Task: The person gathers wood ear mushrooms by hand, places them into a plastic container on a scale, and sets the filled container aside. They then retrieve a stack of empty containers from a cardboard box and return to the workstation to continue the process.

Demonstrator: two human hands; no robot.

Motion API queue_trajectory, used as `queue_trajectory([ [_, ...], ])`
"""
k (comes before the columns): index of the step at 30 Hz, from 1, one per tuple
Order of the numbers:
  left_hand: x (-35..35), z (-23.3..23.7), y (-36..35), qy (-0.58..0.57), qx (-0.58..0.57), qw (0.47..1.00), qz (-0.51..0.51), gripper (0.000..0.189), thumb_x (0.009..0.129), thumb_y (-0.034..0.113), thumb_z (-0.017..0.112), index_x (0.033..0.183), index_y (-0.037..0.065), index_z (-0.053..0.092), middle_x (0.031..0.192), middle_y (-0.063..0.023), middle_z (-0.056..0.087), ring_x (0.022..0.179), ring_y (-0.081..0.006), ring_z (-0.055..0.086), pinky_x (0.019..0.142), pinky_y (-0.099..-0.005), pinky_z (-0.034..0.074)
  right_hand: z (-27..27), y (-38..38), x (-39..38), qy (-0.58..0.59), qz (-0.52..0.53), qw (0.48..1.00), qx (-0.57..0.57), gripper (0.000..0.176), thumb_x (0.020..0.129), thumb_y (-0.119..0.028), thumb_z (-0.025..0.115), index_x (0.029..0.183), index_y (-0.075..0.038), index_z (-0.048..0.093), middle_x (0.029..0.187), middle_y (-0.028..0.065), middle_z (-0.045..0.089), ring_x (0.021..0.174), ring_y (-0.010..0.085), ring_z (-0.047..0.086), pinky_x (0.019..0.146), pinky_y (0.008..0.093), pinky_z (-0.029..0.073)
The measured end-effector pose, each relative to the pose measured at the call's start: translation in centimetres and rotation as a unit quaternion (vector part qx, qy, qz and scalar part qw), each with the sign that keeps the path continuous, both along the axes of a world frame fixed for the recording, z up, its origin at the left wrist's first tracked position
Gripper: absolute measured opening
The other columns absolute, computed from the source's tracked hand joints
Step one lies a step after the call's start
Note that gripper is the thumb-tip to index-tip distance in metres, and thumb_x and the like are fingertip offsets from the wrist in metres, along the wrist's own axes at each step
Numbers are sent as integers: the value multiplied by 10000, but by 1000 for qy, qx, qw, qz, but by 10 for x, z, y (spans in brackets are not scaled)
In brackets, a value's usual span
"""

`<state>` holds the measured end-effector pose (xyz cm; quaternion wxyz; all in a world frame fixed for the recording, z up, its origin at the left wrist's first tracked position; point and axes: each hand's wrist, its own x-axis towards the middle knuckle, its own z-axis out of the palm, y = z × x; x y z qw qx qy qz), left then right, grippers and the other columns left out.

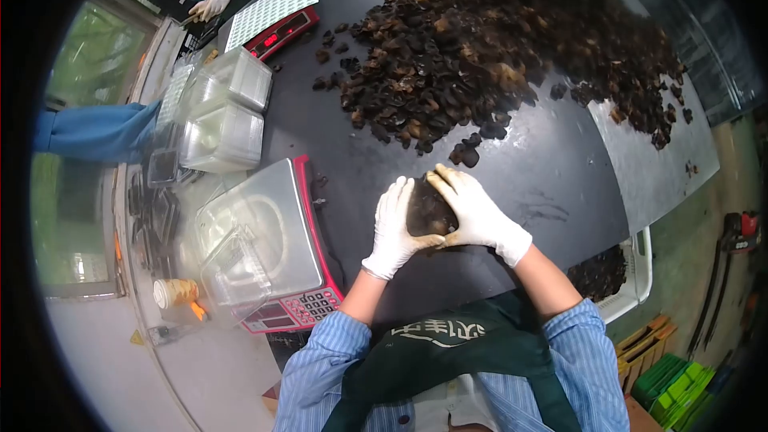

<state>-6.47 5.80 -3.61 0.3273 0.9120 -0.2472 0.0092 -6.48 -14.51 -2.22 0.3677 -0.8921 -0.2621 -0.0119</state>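
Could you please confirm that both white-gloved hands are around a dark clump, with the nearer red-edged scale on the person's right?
Not quite: the nearer red-edged scale is on the person's left, as the head view shows. The white-gloved left hand and right hand are indeed around a dark clump.

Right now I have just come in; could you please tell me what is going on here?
A person's gloved left hand and right hand cup a clump of dark pieces between them; whether a container holds it, I cannot tell. A large dark pile covers much of the far tabletop. To the left are a red-edged scale and stacked clear containers. Another person's gloved hand shows at upper left.
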Motion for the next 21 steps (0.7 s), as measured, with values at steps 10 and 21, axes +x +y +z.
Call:
queue_trajectory([
  [10,-2,16,11,-89,-45,988,113,217,706,101,699,919,104,657,996,-85,549,975,-285,510,846,-383,416,9,-17,-35,37,-135,985,97,729,658,-318,761,1277,-71,467,1344,214,403,1249,380,364,1037,449,308],
  [21,22,42,-4,-110,36,993,9,193,688,20,646,847,110,586,958,-53,548,798,-249,585,666,-358,478,26,-87,-100,37,-329,942,53,444,702,-89,694,1126,-44,572,1231,153,525,1150,320,484,978,392,389],
])
